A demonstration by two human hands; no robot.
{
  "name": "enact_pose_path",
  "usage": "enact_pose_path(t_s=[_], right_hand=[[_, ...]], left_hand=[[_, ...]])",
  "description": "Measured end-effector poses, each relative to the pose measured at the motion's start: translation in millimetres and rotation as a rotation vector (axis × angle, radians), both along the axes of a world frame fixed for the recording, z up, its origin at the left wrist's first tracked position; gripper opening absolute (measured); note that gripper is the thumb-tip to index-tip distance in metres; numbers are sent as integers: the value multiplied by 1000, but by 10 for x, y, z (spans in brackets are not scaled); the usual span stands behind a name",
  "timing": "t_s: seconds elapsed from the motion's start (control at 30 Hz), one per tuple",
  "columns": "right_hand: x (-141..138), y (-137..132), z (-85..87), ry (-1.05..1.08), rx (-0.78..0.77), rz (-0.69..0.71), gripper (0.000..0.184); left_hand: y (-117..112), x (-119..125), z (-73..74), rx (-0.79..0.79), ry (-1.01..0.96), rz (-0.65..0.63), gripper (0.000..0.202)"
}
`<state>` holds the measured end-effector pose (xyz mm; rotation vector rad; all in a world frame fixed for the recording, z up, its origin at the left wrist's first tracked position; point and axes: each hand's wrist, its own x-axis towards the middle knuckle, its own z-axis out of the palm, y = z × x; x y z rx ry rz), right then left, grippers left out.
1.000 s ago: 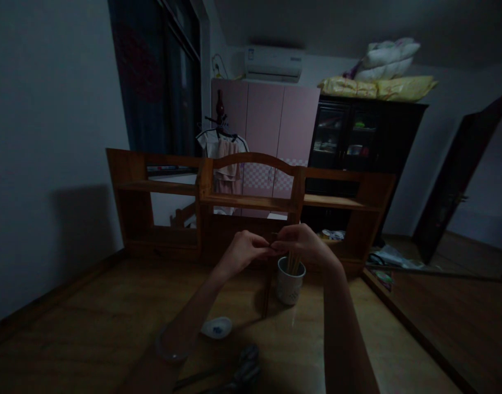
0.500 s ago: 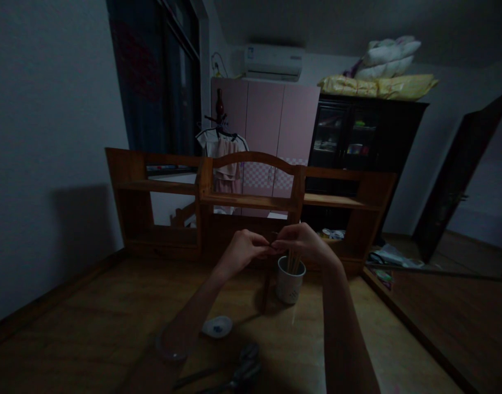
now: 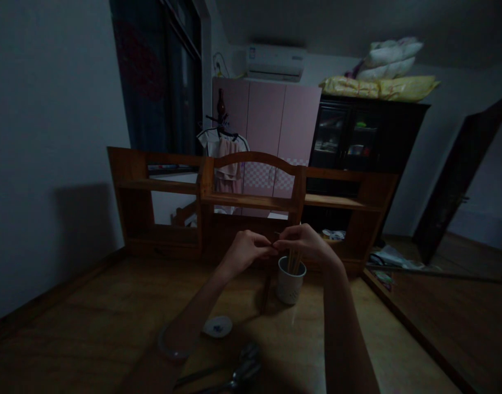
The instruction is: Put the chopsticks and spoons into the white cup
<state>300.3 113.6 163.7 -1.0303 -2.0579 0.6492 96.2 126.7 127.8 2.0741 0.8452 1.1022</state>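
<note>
My left hand [image 3: 246,250] is closed in a pinch, its fingertips meeting those of my right hand [image 3: 302,242] above the table. The right hand pinches too, and a small thin tip shows by its fingers; what the two hold is too dark and small to make out. Just below and behind the right hand stands a whitish utensil cup [image 3: 289,284] with several chopsticks [image 3: 294,261] upright in it. A narrow dark brown strip [image 3: 266,290] shows left of the cup. Nearer me lie a small white dish [image 3: 218,326] with a blue mark and metal spoons [image 3: 245,372], partly in shadow.
A wooden shelf unit [image 3: 251,203] runs along the far side of the wooden table [image 3: 91,306]. The wall [image 3: 50,164] borders the left, and a raised wooden edge [image 3: 407,323] the right. Beyond stand a pink wardrobe [image 3: 265,120] and a dark cabinet [image 3: 369,134].
Almost nothing differs. The fingers shift very slightly at the pinch, and the view moves a little; the cup, dish and spoons stay in place.
</note>
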Motion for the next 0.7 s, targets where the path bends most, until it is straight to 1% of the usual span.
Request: enact_pose_path(t_s=[0.23,0.7], right_hand=[[1,-4,5,25,-14,8,28],[-6,-18,8,52,-29,32,25]], left_hand=[[-18,7,14,17,20,19,33],[-7,-14,1,18,27,-9,36]])
